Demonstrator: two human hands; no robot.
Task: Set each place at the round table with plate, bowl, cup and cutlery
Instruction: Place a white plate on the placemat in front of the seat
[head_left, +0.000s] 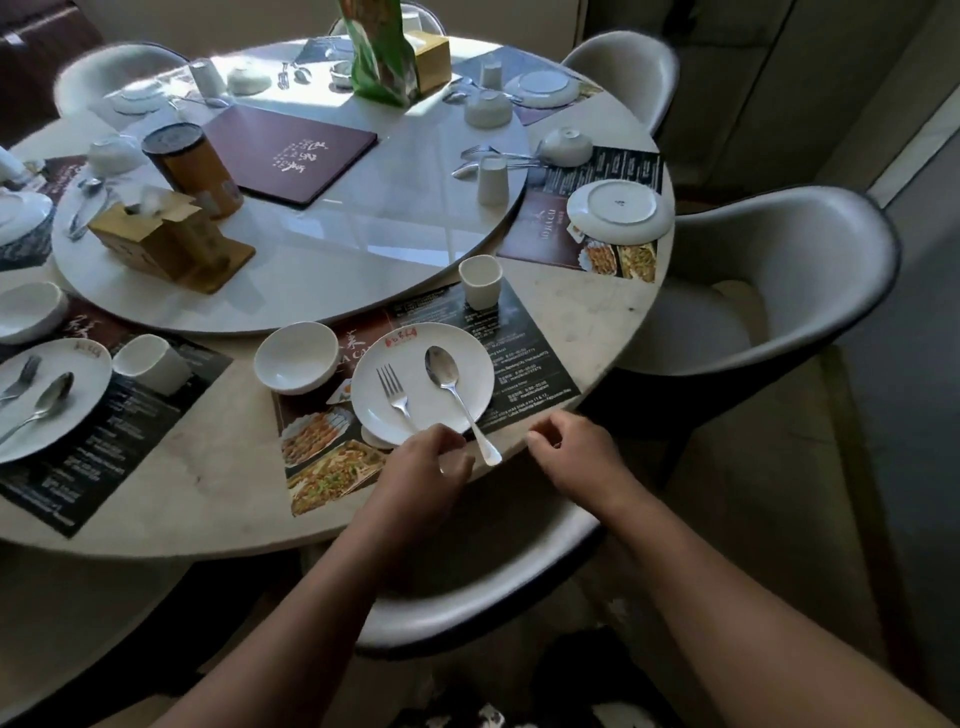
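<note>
Nearest, the left hand (426, 457) pinches the handle of the fork (395, 397) on the plate (374, 410) at the near edge of the desk (597, 312), the right hand (576, 452) hangs loosely curled and empty, and with spoon (441, 366), bowl (298, 356) and cup (480, 283) placed this setting looks complete, while an upturned plate (618, 208) and upturned bowl (566, 145) at the right edge wait unset.

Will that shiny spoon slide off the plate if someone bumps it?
Probably, yes. The spoon looks like smooth metal on a glossy plate, so it likely slips easily. Its handle sticks out past the rim, so a knock there might tip or spin it.
</note>
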